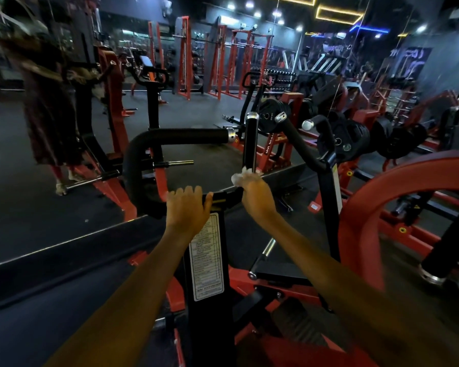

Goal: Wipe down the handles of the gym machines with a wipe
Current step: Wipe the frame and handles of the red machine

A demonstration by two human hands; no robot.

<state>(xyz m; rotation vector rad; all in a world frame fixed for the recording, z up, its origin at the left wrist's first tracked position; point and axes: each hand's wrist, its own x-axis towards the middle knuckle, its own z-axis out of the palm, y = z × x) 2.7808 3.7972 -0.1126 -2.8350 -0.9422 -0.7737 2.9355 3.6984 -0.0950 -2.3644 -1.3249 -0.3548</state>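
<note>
Head view, 1 frame. The person stands at a black-and-red machine with both forearms stretched forward.

Right hand (pixel 257 198): fingers curled round the base of the upright black handle (pixel 250 144), with the wipe (pixel 241 177) bunched between palm and bar. A white crumpled edge of the wipe sticks out above the fist, at centre frame, just right of the crossbar.

Left hand (pixel 187 207): fingers hooked over the black crossbar (pixel 223 198), thumb on the near side; it grips the bar and holds nothing else. Likely a bracing hold.

Handling, judged:
- Wipe: light, soft, limp; looks thin and possibly damp. It conforms to a round bar only if wrapped and squeezed, and it may tear or ball up if dragged hard over the metal end cap (pixel 251 117). Best held as now, wrapped around the bar inside the fist.
- Upright handle: stiff, fixed tube with a smooth, dark coating. It should take a firm squeeze and a straight slide from base to cap.
- Curved left handle (pixel 180 136): thicker, matte, foam-like cover, more drag on the wipe expected; not yet touched by the wipe in this frame.

A printed label (pixel 206 256) sits on the near post, below the left hand. Far right, weight plates (pixel 355 136) hang on neighbouring machines. A blurred person (pixel 48 107) stands far left.
</note>
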